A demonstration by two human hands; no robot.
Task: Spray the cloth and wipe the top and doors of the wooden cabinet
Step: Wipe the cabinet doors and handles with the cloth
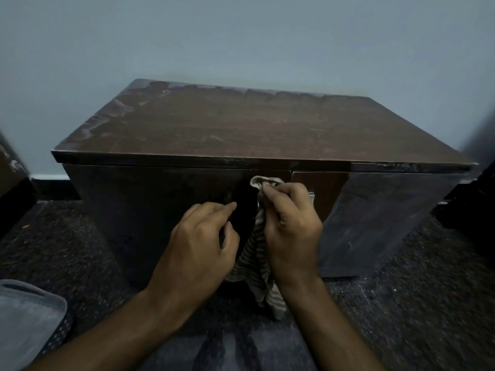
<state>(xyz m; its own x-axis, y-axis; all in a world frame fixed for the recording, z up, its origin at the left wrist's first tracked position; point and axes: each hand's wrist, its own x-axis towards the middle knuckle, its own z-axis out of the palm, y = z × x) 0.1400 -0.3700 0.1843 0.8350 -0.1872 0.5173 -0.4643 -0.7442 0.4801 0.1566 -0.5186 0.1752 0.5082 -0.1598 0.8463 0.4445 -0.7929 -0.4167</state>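
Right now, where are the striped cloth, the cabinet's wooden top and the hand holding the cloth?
striped grey cloth [255, 261]: head view, hanging folds.
dark wooden cabinet top [267, 124]: head view, middle.
right hand [290, 226]: head view, back.

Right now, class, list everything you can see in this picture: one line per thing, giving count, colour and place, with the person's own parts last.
wooden cabinet: one, dark brown, against the wall at centre; pale streaks on the left and back of its top.
cabinet doors: two, dark brown, on the front, meeting near the middle.
cloth: one, striped grey and beige, at the door seam, hanging down.
wall: one, pale blue-grey, behind the cabinet.
floor: dark, speckled, around the cabinet.
grey object: one, lower left corner; cannot tell what it is.
left hand: one, in front of the left door, fingers loosely curled, holding nothing.
right hand: one, gripping the cloth.
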